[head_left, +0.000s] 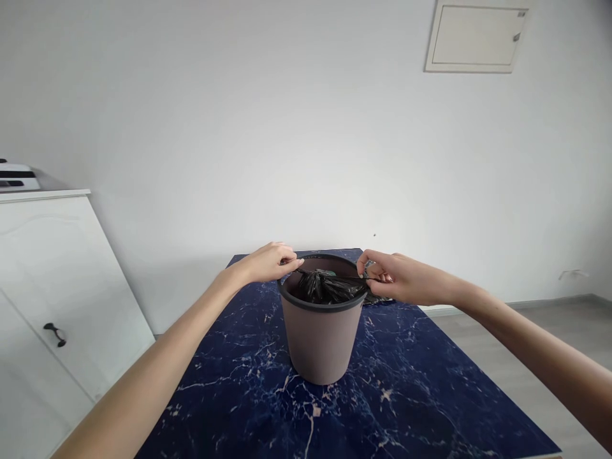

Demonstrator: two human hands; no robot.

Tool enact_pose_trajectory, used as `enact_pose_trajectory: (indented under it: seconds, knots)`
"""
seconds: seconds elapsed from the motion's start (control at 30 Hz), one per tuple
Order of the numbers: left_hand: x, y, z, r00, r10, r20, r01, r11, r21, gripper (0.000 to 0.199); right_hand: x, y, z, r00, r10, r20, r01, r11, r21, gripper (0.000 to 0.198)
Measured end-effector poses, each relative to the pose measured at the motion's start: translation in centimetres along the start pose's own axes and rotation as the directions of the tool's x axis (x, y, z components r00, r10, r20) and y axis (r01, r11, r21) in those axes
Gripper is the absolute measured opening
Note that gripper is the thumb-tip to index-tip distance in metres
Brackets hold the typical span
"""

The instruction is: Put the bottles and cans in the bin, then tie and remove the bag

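A brownish-grey trash can (322, 338) with a dark rim stands upright on the table. Inside its mouth a black garbage bag (329, 288) is bunched up, its top drawn together. My left hand (277, 260) is closed at the left of the rim, pinching a dark strand of the bag. On the opposite side my right hand (396, 275) pinches the strand's other end, which stretches taut across the opening. Something greenish shows behind the gathered plastic, too little to name. More black plastic lies on the table behind my right hand.
The table (248, 408) has a dark blue marbled top and reaches the white wall. At the left stands a white cabinet (71, 274) with a black handle and a white device on top. A panel door (475, 35) is set high in the wall.
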State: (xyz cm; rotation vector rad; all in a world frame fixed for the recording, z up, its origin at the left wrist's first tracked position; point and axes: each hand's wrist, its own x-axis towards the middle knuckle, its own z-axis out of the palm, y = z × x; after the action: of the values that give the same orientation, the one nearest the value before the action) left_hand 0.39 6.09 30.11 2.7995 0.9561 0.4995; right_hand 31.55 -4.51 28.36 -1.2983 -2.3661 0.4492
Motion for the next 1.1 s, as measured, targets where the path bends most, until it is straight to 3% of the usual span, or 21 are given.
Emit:
enact_pose_trajectory:
  seconds: [0.1, 0.2, 0.27, 0.33, 0.4, 0.43, 0.47, 0.6, 0.7, 0.87, 1.1]
  knots:
    - [-0.4, 0.1, 0.1, 0.998, -0.019, -0.06, 0.017, 0.999, -0.029, 0.057, 0.3, -0.4, -0.6, 0.998, 0.043, 0.052, -0.044, 0.999, 0.019, 0.031]
    - [-1.2, -0.5, 0.7, 0.949, -0.133, -0.287, 0.093, 0.985, -0.147, 0.051, 1.3, -1.4, -0.9, 0.993, 0.072, -0.094, -0.074, 0.997, -0.015, 0.048]
    - [-2.2, -1.4, 1.7, 0.852, -0.243, -0.464, 0.147, 0.961, -0.233, 0.048, 2.3, -2.2, -0.7, 0.976, 0.039, -0.214, -0.057, 0.995, -0.077, 0.048]
    - [-3.5, -2.8, 3.4, 0.724, -0.356, -0.591, 0.204, 0.929, -0.309, 0.051, 3.4, -3.0, -0.2, 0.975, -0.013, -0.224, -0.026, 0.985, -0.171, 0.041]
    - [-5.2, -4.7, 5.9, 0.606, -0.478, -0.635, 0.27, 0.875, -0.401, 0.055, 4.6, -3.7, 0.5, 0.986, -0.034, -0.164, -0.012, 0.962, -0.271, 0.035]
    - [-6.1, -5.7, 7.4, 0.562, -0.538, -0.628, 0.31, 0.841, -0.443, 0.058, 5.2, -3.9, 0.8, 0.991, -0.032, -0.131, -0.011, 0.95, -0.313, 0.034]
    - [-7.0, -6.7, 8.9, 0.546, -0.586, -0.599, 0.346, 0.809, -0.475, 0.059, 5.8, -4.0, 1.2, 0.995, -0.026, -0.099, -0.01, 0.938, -0.347, 0.035]
    - [-10.8, -10.0, 14.7, 0.549, -0.704, -0.451, 0.47, 0.706, -0.53, 0.069, 7.9, -4.0, 1.7, 0.999, -0.006, 0.045, 0.023, 0.916, -0.401, 0.036]
    - [-13.1, -11.5, 17.4, 0.572, -0.728, -0.378, 0.516, 0.677, -0.525, 0.07, 9.1, -3.7, 1.8, 0.993, 0.007, 0.118, 0.04, 0.918, -0.395, 0.031]
    - [-15.0, -12.1, 18.9, 0.613, -0.704, -0.359, 0.52, 0.701, -0.488, 0.064, 9.5, -3.3, 2.7, 0.99, 0.002, 0.142, 0.057, 0.912, -0.405, 0.021]
    - [-15.3, -11.4, 19.0, 0.682, -0.642, -0.349, 0.5, 0.758, -0.418, 0.06, 8.2, -4.4, 3.1, 0.999, -0.044, 0.019, 0.048, 0.89, -0.453, 0.021]
